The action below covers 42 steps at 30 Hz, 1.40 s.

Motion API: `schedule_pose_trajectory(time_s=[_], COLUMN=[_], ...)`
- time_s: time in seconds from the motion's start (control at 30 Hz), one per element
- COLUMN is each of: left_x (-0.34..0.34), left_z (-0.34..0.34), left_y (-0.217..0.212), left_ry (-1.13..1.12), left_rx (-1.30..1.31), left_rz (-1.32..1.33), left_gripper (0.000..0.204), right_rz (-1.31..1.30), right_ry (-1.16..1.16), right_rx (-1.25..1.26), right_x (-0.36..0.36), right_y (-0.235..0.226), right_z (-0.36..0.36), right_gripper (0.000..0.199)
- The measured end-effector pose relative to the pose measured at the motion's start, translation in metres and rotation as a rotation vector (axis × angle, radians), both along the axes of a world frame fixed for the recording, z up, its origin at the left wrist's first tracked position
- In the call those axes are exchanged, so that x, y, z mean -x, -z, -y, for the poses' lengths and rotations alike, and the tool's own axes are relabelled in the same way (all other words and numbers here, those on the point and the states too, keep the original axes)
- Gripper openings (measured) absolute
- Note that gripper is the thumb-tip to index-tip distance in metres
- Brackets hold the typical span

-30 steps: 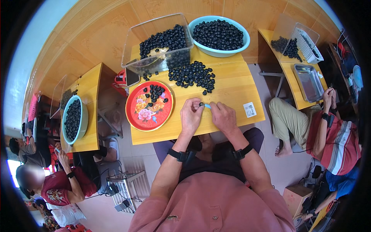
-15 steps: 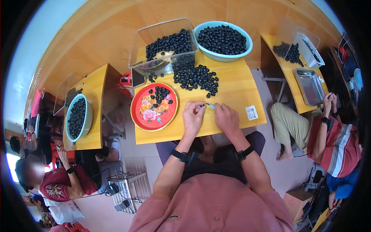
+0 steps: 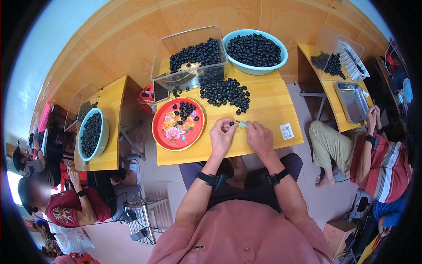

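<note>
Between the fingertips of my left hand (image 3: 222, 136) is a small black ring-like part (image 3: 231, 124). My right hand (image 3: 259, 138) grips the light blue handle of a small knife-like tool (image 3: 243, 124), its thin dark tip pointing left, close to the part. Both hands are over the near edge of the yellow table (image 3: 274, 103). To their left lies a round red tray (image 3: 160, 138) with a flower print and a small group of black parts on it. A loose pile of the same parts (image 3: 224, 94) spreads just beyond my hands.
At the back stand a clear plastic bin (image 3: 165, 81) and a light blue basin (image 3: 255, 70), both holding many black parts. A white label (image 3: 286, 131) sticks to the table's right side. People work at side tables, one with a basin (image 3: 104, 137), one with a metal tray (image 3: 351, 103).
The black part in my left hand has turned, its face now showing more. My hands stay nearly in place; the whole view has shifted slightly downward.
</note>
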<state>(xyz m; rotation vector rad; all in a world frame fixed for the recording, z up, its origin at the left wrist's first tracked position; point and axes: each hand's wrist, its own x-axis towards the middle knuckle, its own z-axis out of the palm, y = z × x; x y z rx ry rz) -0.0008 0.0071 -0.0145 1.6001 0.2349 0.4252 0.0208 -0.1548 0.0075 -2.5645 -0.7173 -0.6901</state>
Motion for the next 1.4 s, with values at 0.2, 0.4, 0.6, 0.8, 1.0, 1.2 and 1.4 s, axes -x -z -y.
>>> schedule_pose_trajectory(time_s=[0.2, 0.4, 0.6, 0.8, 1.0, 1.2, 1.4], left_x=[0.0, 0.002, 0.003, 0.003, 0.003, 0.003, 0.004], left_z=[0.0, 0.001, 0.003, 0.003, 0.003, 0.002, 0.003], left_y=[-0.003, -0.011, -0.014, -0.016, -0.015, -0.013, -0.016], left_ry=[-0.015, -0.038, -0.032, -0.01, 0.011, 0.036, 0.047], left_rx=[-0.069, -0.185, -0.173, -0.226, -0.22, -0.174, -0.209], left_rz=[0.069, 0.059, 0.001, 0.001, 0.0, 0.005, -0.014], left_gripper=[0.021, 0.021, 0.021, 0.022, 0.024, 0.025, 0.025], right_rz=[0.005, 0.009, 0.02, 0.029, 0.034, 0.027, 0.02], right_ry=[0.009, -0.003, -0.015, -0.057, -0.078, -0.085, -0.074], right_rx=[0.015, 0.008, -0.017, 0.003, 0.017, 0.014, 0.019], right_x=[-0.001, 0.0, 0.001, 0.002, 0.001, 0.0, 0.001], right_y=[0.002, 0.0, 0.0, -0.002, 0.001, 0.003, 0.002], right_z=[0.001, 0.001, 0.001, 0.002, 0.002, 0.002, 0.002], right_gripper=[0.004, 0.004, 0.007, 0.008, 0.01, 0.013, 0.014])
